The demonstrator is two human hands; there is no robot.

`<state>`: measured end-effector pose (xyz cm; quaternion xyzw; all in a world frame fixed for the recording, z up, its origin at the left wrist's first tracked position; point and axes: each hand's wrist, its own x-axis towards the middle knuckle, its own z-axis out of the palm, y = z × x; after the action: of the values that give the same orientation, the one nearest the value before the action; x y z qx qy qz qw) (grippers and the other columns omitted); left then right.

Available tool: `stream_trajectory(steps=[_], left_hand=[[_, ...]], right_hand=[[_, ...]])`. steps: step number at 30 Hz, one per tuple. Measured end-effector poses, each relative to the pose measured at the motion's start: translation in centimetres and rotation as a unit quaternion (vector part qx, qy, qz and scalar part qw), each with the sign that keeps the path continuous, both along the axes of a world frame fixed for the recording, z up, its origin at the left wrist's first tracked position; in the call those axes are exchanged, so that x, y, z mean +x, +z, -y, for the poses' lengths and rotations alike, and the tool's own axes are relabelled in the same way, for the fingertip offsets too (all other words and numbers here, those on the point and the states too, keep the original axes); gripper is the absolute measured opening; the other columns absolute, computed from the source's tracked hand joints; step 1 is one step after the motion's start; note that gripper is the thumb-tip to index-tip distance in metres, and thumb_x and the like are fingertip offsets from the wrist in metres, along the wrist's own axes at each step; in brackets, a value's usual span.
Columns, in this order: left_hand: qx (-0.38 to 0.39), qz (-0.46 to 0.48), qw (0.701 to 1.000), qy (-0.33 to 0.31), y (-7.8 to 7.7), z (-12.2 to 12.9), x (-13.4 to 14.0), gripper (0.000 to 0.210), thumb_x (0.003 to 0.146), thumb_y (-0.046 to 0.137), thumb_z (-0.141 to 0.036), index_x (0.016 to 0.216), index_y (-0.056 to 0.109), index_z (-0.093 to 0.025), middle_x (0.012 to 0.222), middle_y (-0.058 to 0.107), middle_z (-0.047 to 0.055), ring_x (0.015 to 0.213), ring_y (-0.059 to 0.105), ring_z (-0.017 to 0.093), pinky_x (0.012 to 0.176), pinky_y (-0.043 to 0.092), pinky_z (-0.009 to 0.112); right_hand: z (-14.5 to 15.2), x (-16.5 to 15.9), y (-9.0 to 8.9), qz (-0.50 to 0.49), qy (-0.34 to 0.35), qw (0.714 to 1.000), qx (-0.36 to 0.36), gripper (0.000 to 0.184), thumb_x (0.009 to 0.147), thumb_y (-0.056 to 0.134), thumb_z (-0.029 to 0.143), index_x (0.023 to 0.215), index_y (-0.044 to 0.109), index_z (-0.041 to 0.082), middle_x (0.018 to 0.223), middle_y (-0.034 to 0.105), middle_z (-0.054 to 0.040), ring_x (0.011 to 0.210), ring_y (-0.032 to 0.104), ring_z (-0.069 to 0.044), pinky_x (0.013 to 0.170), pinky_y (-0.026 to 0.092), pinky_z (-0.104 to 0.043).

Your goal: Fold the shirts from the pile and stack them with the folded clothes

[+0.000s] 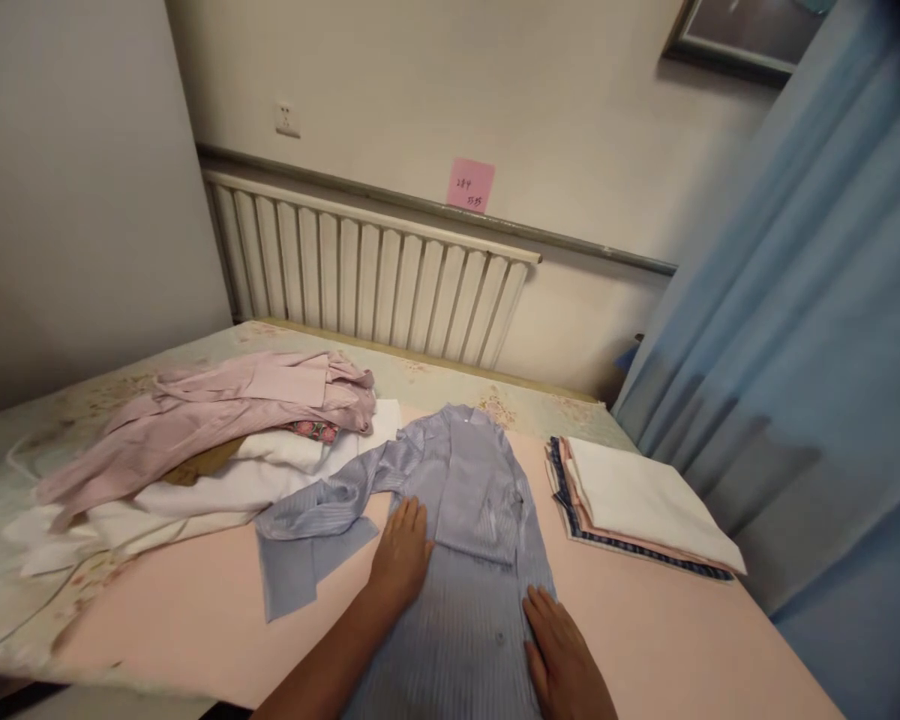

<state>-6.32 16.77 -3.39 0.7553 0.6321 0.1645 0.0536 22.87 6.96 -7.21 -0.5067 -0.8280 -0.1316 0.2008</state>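
A blue-grey striped shirt lies spread out, its collar toward the wall. One sleeve stretches out to the left with a wide cuff, while the other runs down along the right side. My left hand rests flat on the left part of the shirt below the shoulder, fingers extended. On the right edge, over the sleeve, my right hand lies flat with its fingers stretched out. Neither hand grips the cloth. The bottom of the shirt runs out of view.
A heap of pink and white clothes lies at the left. Folded garments are stacked at the right. Beneath is a pink cloth on a floral-covered table. A radiator stands behind, and a blue curtain hangs at the right.
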Motion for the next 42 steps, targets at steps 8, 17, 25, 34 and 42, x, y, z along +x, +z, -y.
stream_trajectory(steps=[8,17,25,34,42], left_hand=[[0.032,-0.032,0.998,0.047,-0.4,-1.4,-0.7,0.049,0.09,0.043,-0.028,0.134,0.048,-0.008,0.145,0.043,0.017,0.139,0.031,0.03,0.114,0.026,0.046],[-0.001,0.021,1.0,-0.022,0.0,-0.9,0.7,0.048,0.088,0.033,-0.012,0.132,0.051,-0.008,0.147,0.04,0.017,0.14,0.028,0.028,0.115,0.025,0.046],[-0.007,0.067,0.997,-0.023,0.2,-1.0,0.1,0.048,0.089,0.04,-0.023,0.134,0.048,-0.006,0.147,0.039,0.019,0.14,0.028,0.03,0.115,0.024,0.046],[0.016,0.101,0.994,-0.04,-0.3,-2.6,0.5,0.053,0.088,0.033,-0.01,0.141,0.04,-0.009,0.147,0.039,0.016,0.138,0.032,0.029,0.118,0.018,0.045],[0.025,0.12,0.991,-0.046,-1.7,-3.0,0.2,0.052,0.092,0.029,-0.019,0.142,0.038,-0.012,0.144,0.046,0.014,0.137,0.033,0.029,0.118,0.017,0.047]], right_hand=[[-0.5,0.9,-0.2,0.029,0.03,0.999,0.009,0.047,0.09,0.047,0.022,0.136,0.049,0.02,0.137,0.052,-0.0078,0.126,0.05,-0.026,0.101,0.047,-0.042],[-0.8,0.8,2.2,-0.005,-0.018,0.99,-0.141,0.04,0.087,0.048,0.035,0.123,0.063,0.025,0.131,0.057,-0.0065,0.121,0.054,-0.029,0.098,0.05,-0.043],[-8.0,-10.1,12.4,-0.093,-0.015,0.967,-0.235,0.022,0.086,0.044,0.026,0.078,0.065,0.022,0.072,0.068,-0.0011,0.067,0.063,-0.017,0.063,0.045,-0.025],[-17.0,-23.7,11.6,0.019,0.035,0.982,-0.185,0.008,0.082,0.056,0.021,0.087,0.063,0.019,0.09,0.067,-0.004,0.08,0.059,-0.015,0.07,0.037,-0.023],[-20.4,-25.9,9.4,0.017,0.03,0.978,-0.207,0.014,0.084,0.052,0.019,0.088,0.065,0.019,0.09,0.068,-0.0056,0.083,0.06,-0.017,0.072,0.038,-0.025]])
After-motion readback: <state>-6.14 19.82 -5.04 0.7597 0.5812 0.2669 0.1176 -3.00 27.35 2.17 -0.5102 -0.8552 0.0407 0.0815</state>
